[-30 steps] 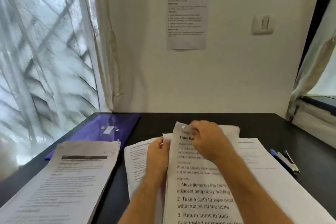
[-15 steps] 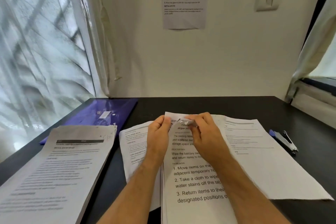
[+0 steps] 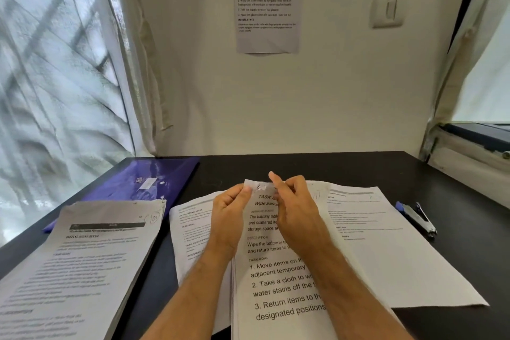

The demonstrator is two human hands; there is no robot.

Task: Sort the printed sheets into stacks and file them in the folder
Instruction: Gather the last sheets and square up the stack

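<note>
Step in hand: both hands work at the far edge of the centre sheaf [image 3: 278, 279], apparently at a staple or a creased corner; which one is too small to tell.
Left hand [image 3: 230, 217]: fingers curled, thumb and forefinger pinching the far left corner of the top sheet.
Right hand [image 3: 296, 210]: fingers bent, picking at the same edge just right of the left hand, forefinger raised.
Sorted stack [image 3: 82, 265]: lies squared on the near left of the dark surface [image 3: 358, 171].
Loose sheets [image 3: 386, 246]: spread right of the sheaf, partly under it.
Folder [image 3: 143, 182]: blue, closed, far left, behind the sorted stack, well apart from the hands.
Staple remover [image 3: 416, 218]: probably that, lying at the far right, untouched.
Doing it well: hold the corner flat with the left hand, pull low along the paper so it does not tear, and keep the lower sheets aligned.
</note>
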